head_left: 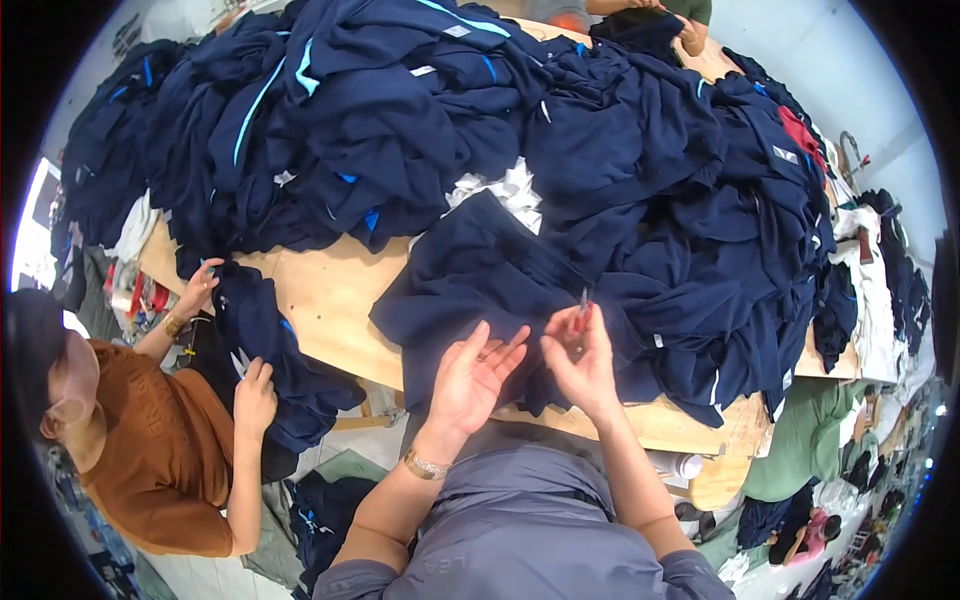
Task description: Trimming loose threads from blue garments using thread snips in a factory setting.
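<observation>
My left hand [472,372] lies open and flat, pinning the navy garment [480,285] at the worktop's [325,300] near edge so it stays taut, while my right hand [580,362] pinches small red snips [583,312] (blades up) over it.

1. Bare strip of wooden table [330,295] to the left of the navy garment [480,290] in hand: only open lane, runs L toward the co-worker.
2. Big pile of navy clothes [400,110] blocks the far side and all of the R half.
3. Co-worker's hands [255,395] w/ another navy piece [270,350] close off the table's L edge.
4. Near edge: left hand [470,375] & right hand [580,360] just beside each other, little gap btw them.
</observation>
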`<state>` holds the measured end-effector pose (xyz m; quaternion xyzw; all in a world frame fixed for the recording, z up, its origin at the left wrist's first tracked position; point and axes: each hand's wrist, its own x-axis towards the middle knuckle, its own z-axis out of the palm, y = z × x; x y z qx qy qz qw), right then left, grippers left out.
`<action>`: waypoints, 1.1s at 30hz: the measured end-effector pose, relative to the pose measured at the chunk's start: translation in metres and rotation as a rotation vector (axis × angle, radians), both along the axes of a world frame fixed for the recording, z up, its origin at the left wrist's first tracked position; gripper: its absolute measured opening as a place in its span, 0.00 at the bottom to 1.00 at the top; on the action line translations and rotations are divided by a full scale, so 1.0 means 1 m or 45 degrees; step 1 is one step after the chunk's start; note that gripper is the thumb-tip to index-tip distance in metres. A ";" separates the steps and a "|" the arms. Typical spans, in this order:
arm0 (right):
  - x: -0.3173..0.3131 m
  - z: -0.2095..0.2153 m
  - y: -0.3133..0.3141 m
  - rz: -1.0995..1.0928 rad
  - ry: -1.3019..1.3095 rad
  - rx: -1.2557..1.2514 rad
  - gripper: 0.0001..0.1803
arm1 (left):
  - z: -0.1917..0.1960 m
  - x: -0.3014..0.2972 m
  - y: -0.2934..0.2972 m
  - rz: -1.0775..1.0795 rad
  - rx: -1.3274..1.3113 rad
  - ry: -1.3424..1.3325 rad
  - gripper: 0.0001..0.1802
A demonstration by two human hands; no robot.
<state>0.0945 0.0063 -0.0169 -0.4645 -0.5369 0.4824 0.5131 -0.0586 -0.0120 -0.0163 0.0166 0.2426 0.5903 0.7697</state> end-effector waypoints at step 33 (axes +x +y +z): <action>-0.004 0.002 -0.018 0.042 -1.058 0.388 0.17 | -0.009 -0.003 -0.008 0.058 0.205 0.286 0.15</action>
